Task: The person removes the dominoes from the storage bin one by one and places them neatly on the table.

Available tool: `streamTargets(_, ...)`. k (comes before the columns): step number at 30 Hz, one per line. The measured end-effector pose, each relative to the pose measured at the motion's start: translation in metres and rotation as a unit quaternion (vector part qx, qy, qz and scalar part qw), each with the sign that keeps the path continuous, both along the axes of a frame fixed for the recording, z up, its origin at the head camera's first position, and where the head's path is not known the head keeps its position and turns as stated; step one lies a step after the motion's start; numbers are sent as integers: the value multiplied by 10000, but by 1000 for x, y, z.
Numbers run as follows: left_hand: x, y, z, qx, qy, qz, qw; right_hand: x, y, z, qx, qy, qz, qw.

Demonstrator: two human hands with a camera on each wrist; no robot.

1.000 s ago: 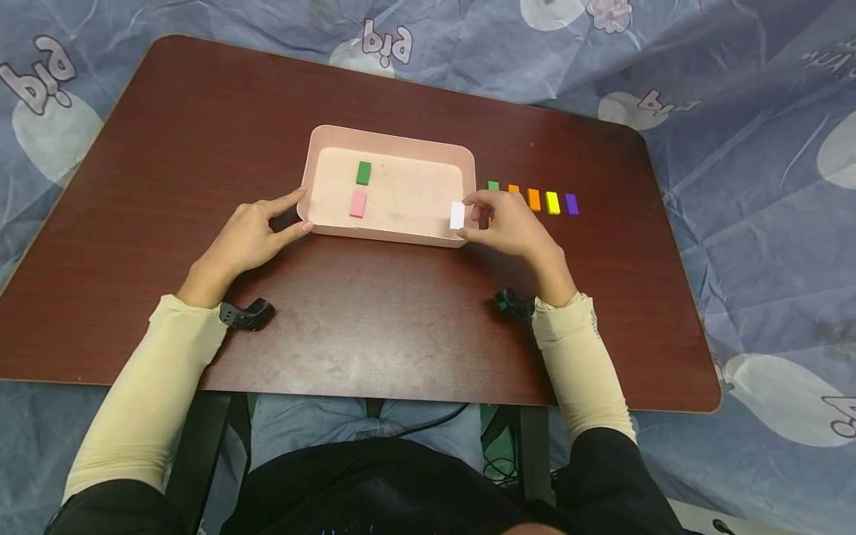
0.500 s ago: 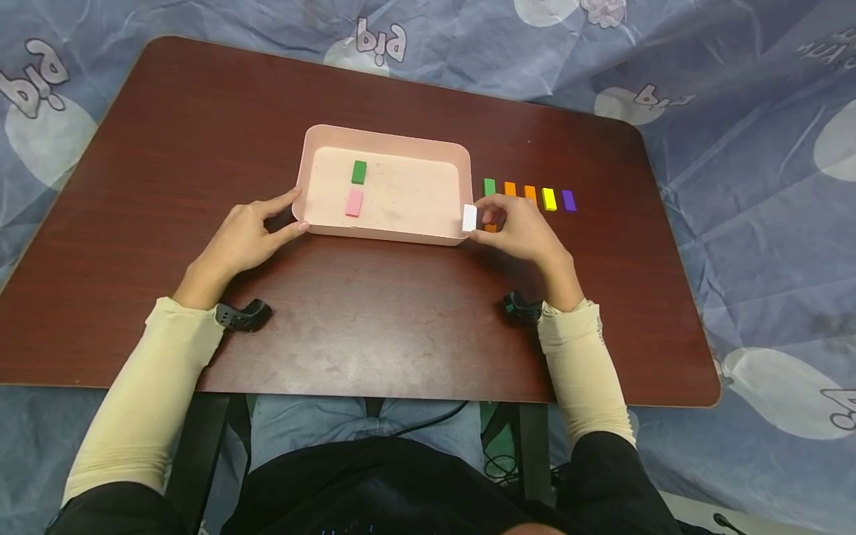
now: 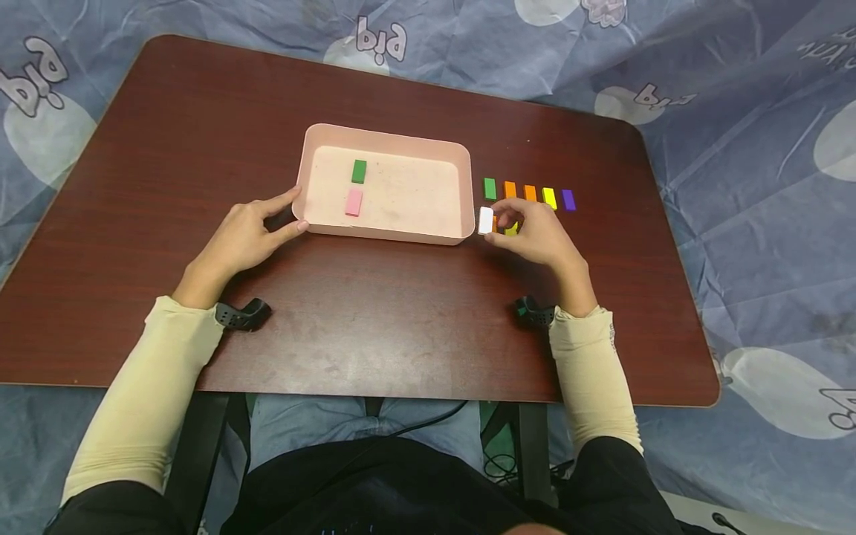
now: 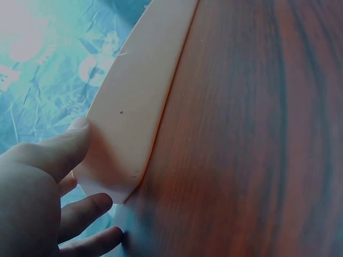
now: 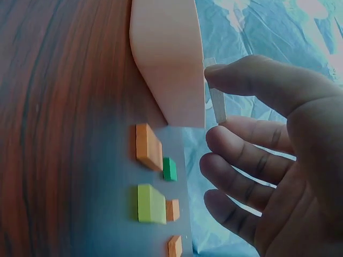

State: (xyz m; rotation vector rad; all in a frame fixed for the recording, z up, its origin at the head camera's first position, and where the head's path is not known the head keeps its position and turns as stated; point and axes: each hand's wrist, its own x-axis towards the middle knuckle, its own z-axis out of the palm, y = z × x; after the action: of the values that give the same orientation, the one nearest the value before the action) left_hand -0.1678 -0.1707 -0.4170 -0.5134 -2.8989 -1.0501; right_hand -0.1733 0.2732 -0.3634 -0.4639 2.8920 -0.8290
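My left hand touches the left end of a pink tray, thumb and index fingertip at its front left corner with the fingers spread. My right hand pinches a white block between thumb and fingers, just outside the tray's right wall. From the right wrist view the block is seen edge-on, raised over the table. Inside the tray lie a green block and a pink block. Beneath the right hand, an orange block and a yellow block stand on the table, partly hidden in the head view.
Right of the tray runs a row of blocks: green, two orange, yellow and purple. The brown table has its front edge close to the person's lap. Blue patterned cloth surrounds it.
My right hand has moved right with the white block, from over the tray's right end to beyond its wall. The left hand stays at the tray's corner.
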Motion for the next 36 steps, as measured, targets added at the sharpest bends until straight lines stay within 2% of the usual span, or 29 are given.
streamTargets(9,0,1,1,-16,-6,-7,10000,2,19,-1,79,-12,-270,9996)
streamTargets(19,0,0,0,-11,21,-17,10000,5,41,-4,191,5,-371,9991)
streamTargets(31,0,1,1,-27,11,-10,10000,2,66,-22,386,-170,-596,9973)
streamTargets(36,1,0,0,-37,-22,0,10000,1,72,-24,492,-175,-642,9966)
